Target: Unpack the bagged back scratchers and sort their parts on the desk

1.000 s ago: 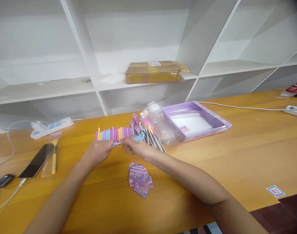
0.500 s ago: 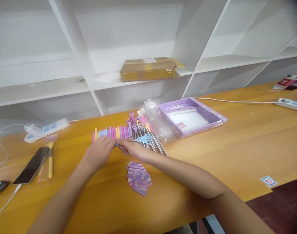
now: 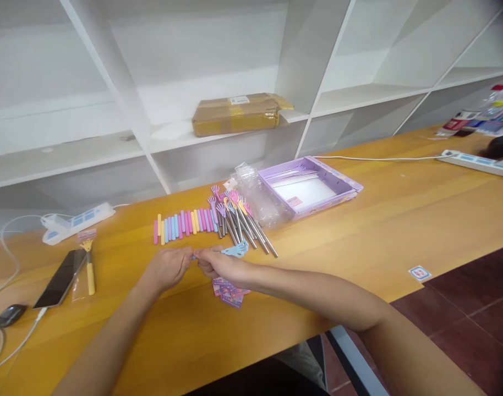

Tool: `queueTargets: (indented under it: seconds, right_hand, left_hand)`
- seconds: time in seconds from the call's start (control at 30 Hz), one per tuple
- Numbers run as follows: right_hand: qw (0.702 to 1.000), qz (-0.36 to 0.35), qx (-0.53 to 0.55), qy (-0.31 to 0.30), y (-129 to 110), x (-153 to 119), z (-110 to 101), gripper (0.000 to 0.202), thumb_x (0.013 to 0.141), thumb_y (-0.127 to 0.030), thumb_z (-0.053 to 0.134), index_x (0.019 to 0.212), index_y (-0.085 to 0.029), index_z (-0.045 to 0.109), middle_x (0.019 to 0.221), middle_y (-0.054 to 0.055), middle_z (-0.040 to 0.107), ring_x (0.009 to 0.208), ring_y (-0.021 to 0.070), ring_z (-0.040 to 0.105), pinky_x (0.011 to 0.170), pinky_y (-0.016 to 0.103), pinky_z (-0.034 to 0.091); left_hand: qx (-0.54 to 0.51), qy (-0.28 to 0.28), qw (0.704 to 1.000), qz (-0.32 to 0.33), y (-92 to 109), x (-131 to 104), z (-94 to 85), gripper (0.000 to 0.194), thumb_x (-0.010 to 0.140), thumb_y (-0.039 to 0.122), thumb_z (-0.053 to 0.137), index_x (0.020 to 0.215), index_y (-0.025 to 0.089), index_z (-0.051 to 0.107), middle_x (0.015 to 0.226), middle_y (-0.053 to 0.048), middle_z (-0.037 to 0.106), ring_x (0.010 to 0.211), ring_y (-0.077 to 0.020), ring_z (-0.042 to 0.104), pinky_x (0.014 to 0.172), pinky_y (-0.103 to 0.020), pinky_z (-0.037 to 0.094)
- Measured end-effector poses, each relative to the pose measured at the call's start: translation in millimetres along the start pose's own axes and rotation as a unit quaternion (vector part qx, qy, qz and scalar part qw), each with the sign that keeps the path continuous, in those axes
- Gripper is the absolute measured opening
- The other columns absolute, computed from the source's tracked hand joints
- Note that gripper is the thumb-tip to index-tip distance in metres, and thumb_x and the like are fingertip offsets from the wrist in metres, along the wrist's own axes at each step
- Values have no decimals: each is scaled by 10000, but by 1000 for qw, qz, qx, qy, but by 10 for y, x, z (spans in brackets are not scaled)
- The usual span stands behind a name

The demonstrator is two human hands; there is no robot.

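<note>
Both my hands are closed and nearly touching above the table. My right hand [image 3: 219,263] grips a back scratcher with a light blue hand-shaped head [image 3: 236,249], which sticks out to the right. My left hand [image 3: 171,267] is closed round the other end, where a bit of blue shows between the hands. Behind them lies a row of coloured tubes [image 3: 184,224] in pink, yellow, blue and purple. Right of the row is a pile of metal rods with small coloured hand heads [image 3: 243,220]. Purple printed cards [image 3: 231,294] lie partly hidden under my right hand.
A purple open box [image 3: 313,187] and clear plastic bags [image 3: 266,201] lie behind the pile. At the left are a phone [image 3: 61,278], a bagged yellow scratcher [image 3: 90,272], a mouse [image 3: 11,315] and a power strip [image 3: 80,221]. A taped carton [image 3: 239,114] sits on the shelf.
The view has turned to the right. My hands have come away from the tube row towards the table's front, and the blue head now looks narrower, turned more edge-on.
</note>
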State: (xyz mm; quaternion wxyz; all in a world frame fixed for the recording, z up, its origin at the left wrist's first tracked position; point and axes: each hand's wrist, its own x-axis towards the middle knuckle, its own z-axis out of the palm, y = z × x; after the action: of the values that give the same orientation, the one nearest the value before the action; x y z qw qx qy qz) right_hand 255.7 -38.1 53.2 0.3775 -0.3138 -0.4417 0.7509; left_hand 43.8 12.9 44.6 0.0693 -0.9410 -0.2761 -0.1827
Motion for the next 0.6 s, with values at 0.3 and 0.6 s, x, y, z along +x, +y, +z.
queueTargets:
  seconds: [0.3,0.6]
  right_hand:
    - [998,-40,-4,44,93,-422,132,477,931,-449,607,600,-255,323,521,-108,240,466,82,156,488,278,139]
    - [996,-47,8,74,84,-719,324,528,887,-486,685,628,-261,284,534,-111,238,471,79,179,486,280,123]
  left_hand:
    - [2,-25,999,30,215,-73,-118,539,1161,299,192,738,217,516,571,-5,591,472,-153,530,526,-305,351]
    - [-53,-127,990,-5,331,-115,-371,531,1151,343,190,731,227,493,599,-14,612,508,-163,577,553,-294,412]
